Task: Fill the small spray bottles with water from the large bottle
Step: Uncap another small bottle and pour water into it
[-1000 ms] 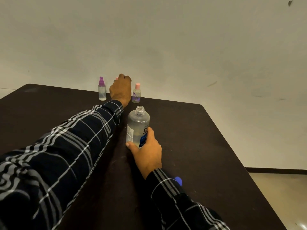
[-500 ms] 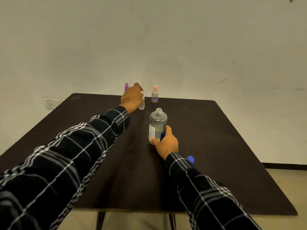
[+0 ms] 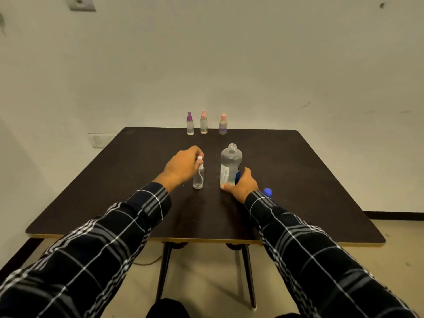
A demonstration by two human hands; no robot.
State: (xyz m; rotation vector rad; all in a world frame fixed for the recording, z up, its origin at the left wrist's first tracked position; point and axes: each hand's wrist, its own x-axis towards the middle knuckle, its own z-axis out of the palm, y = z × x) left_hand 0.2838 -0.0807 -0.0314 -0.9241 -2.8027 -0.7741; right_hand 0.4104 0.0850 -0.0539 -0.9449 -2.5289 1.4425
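A large clear bottle (image 3: 230, 165) with a blue-and-white label stands uncapped at the middle of the dark table (image 3: 298, 180); my right hand (image 3: 242, 185) grips its base. Just left of it stands a small clear spray bottle (image 3: 198, 179) with a white top, and my left hand (image 3: 183, 167) holds it by the top. Three more small spray bottles stand in a row at the far edge: one with a purple top (image 3: 190, 123), one with a pink top (image 3: 203, 122), and a rounder one with a pink cap (image 3: 223, 124).
A blue cap (image 3: 267, 192) lies on the table just right of my right wrist. The table's near edge lies close to me, its dark metal legs (image 3: 164, 271) below. A pale wall stands right behind the far edge.
My left hand has pulled back from the far row with the white-topped spray bottle and set it beside the large bottle. The view has drawn back from the table. My right hand kept its hold.
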